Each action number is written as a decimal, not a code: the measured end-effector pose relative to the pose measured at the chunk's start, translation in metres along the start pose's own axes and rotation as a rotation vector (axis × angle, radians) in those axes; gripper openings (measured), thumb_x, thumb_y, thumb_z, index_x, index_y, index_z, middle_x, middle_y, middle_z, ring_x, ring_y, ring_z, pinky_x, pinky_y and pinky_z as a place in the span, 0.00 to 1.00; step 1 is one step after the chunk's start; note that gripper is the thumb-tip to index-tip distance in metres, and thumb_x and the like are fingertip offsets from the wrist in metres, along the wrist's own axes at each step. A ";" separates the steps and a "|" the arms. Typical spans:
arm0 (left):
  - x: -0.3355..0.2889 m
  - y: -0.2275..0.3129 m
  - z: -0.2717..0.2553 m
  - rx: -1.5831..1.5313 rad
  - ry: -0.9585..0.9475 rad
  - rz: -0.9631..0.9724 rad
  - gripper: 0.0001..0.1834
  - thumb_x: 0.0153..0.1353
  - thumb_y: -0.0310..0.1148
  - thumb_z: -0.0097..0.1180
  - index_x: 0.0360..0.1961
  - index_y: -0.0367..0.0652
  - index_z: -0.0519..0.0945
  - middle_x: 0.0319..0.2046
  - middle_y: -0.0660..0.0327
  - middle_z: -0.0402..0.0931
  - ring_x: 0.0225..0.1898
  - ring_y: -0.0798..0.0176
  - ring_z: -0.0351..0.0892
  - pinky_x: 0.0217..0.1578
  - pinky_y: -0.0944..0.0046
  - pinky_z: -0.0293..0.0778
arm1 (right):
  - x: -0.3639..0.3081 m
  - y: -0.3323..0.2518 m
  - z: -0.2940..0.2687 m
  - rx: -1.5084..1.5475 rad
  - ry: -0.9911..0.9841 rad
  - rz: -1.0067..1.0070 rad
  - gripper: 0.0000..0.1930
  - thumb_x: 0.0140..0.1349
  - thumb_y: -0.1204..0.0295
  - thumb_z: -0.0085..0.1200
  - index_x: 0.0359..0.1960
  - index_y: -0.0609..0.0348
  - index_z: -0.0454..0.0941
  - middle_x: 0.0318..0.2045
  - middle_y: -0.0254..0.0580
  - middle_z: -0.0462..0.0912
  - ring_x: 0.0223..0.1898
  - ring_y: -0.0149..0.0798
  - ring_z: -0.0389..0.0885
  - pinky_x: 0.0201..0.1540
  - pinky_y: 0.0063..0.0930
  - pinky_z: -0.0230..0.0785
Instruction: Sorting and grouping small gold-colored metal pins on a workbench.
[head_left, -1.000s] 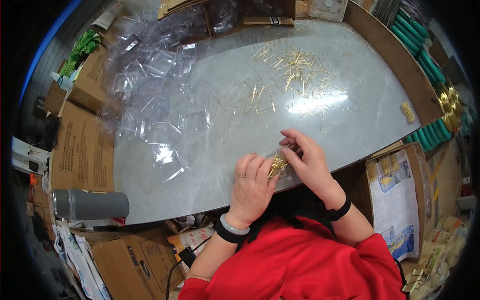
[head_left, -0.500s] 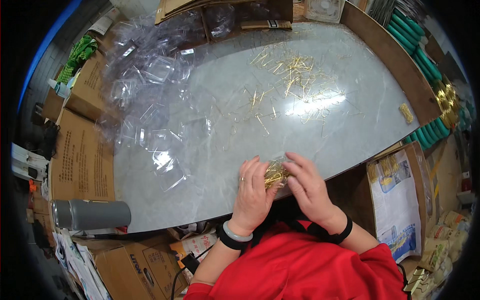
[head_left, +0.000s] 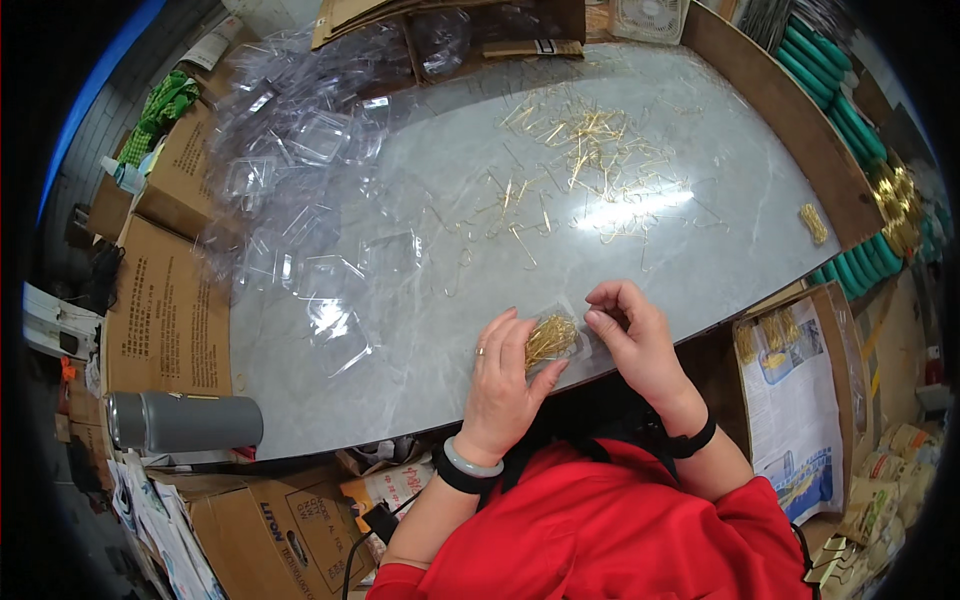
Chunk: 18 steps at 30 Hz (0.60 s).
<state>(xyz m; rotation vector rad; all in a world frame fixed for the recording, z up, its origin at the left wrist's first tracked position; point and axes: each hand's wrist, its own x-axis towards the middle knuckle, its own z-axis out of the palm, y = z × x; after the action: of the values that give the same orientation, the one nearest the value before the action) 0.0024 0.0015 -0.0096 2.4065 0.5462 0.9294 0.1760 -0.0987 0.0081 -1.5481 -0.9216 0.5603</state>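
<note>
My left hand (head_left: 503, 378) grips a small clear plastic pack (head_left: 571, 352) at the table's near edge, thumb below it and fingers along its left side. Inside the pack lies a bundle of gold wire hooks (head_left: 550, 339). Just right of it hovers my right hand (head_left: 641, 342), fingers bent and a little apart from the thumb, with nothing visible between them. Loose gold hooks (head_left: 597, 140) are scattered over the far middle of the table. Many empty clear plastic packs (head_left: 318, 137) are heaped along the left side.
The grey marbled table (head_left: 440, 345) has a cardboard wall (head_left: 775, 105) at its far right. A grey bottle (head_left: 190, 422) lies at the left near corner, beside cardboard boxes (head_left: 165, 320). One small gold bundle (head_left: 812, 224) sits at the right edge. A small white fan (head_left: 648, 20) stands behind.
My right hand has drawn off the pack to the right, its fingers curling in. The hooks in the pack show more fully now. My left hand keeps its hold.
</note>
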 end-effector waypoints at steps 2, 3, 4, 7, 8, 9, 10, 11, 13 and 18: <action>0.000 0.000 0.000 0.007 0.001 0.006 0.31 0.60 0.37 0.70 0.60 0.35 0.72 0.57 0.44 0.72 0.63 0.38 0.70 0.63 0.45 0.68 | 0.004 0.001 0.000 0.109 -0.084 0.112 0.08 0.67 0.78 0.58 0.46 0.64 0.78 0.37 0.46 0.85 0.37 0.34 0.83 0.42 0.28 0.75; 0.000 0.000 -0.001 0.009 -0.007 0.004 0.31 0.60 0.37 0.70 0.60 0.35 0.72 0.57 0.44 0.72 0.63 0.38 0.70 0.63 0.45 0.68 | 0.006 0.001 0.000 0.164 -0.126 0.170 0.07 0.68 0.78 0.58 0.46 0.65 0.78 0.36 0.45 0.85 0.36 0.34 0.83 0.41 0.28 0.74; -0.001 -0.001 -0.001 0.010 -0.015 0.002 0.31 0.60 0.37 0.70 0.60 0.35 0.72 0.57 0.44 0.72 0.63 0.38 0.70 0.63 0.45 0.68 | 0.007 -0.001 0.002 0.107 -0.163 0.171 0.07 0.68 0.77 0.58 0.46 0.64 0.78 0.37 0.46 0.84 0.36 0.36 0.83 0.41 0.29 0.74; -0.001 -0.002 0.000 0.002 -0.010 -0.004 0.31 0.59 0.36 0.70 0.59 0.35 0.72 0.57 0.44 0.72 0.63 0.37 0.70 0.63 0.44 0.68 | 0.009 -0.007 0.013 -0.066 -0.169 0.062 0.08 0.68 0.76 0.57 0.46 0.64 0.78 0.39 0.47 0.83 0.39 0.41 0.82 0.43 0.31 0.73; -0.001 -0.002 0.000 -0.003 -0.003 -0.005 0.31 0.59 0.35 0.70 0.59 0.35 0.72 0.57 0.44 0.72 0.63 0.37 0.70 0.63 0.44 0.68 | 0.006 -0.005 0.016 -0.123 -0.102 -0.046 0.08 0.68 0.75 0.57 0.47 0.63 0.78 0.40 0.47 0.83 0.41 0.44 0.82 0.44 0.32 0.73; 0.000 -0.002 0.000 -0.005 0.000 -0.008 0.31 0.59 0.35 0.70 0.59 0.35 0.72 0.57 0.44 0.72 0.62 0.37 0.71 0.62 0.44 0.68 | 0.004 -0.004 0.018 -0.181 -0.036 -0.158 0.09 0.68 0.74 0.58 0.48 0.62 0.79 0.42 0.48 0.83 0.44 0.46 0.81 0.46 0.34 0.72; 0.000 -0.001 0.000 -0.006 0.003 -0.011 0.31 0.59 0.35 0.70 0.59 0.35 0.72 0.56 0.44 0.73 0.62 0.37 0.71 0.62 0.44 0.68 | 0.001 -0.004 0.018 -0.155 0.026 -0.094 0.11 0.68 0.73 0.57 0.50 0.62 0.79 0.45 0.49 0.83 0.50 0.52 0.79 0.53 0.38 0.71; 0.001 0.000 0.000 -0.008 0.006 -0.014 0.30 0.59 0.34 0.70 0.59 0.35 0.72 0.56 0.44 0.73 0.62 0.37 0.71 0.62 0.44 0.69 | -0.001 -0.004 0.018 -0.202 0.025 -0.183 0.12 0.67 0.73 0.57 0.51 0.62 0.79 0.46 0.48 0.83 0.51 0.53 0.79 0.54 0.39 0.70; -0.001 -0.002 0.000 -0.009 0.014 -0.013 0.31 0.59 0.35 0.70 0.59 0.35 0.72 0.57 0.44 0.73 0.62 0.37 0.71 0.62 0.45 0.69 | -0.005 -0.004 0.021 -0.291 0.020 -0.349 0.14 0.66 0.73 0.58 0.52 0.62 0.79 0.47 0.48 0.83 0.52 0.53 0.78 0.57 0.41 0.69; 0.000 -0.001 0.000 -0.027 -0.005 -0.005 0.31 0.59 0.35 0.70 0.60 0.35 0.71 0.57 0.45 0.73 0.63 0.37 0.71 0.62 0.45 0.69 | -0.006 0.005 0.028 -0.391 0.031 -0.347 0.17 0.63 0.73 0.62 0.53 0.61 0.79 0.52 0.49 0.82 0.58 0.54 0.76 0.60 0.44 0.68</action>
<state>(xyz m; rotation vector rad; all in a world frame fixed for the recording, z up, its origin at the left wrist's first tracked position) 0.0023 0.0029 -0.0102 2.3819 0.5346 0.9220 0.1517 -0.0868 -0.0034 -1.6810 -1.2975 0.1091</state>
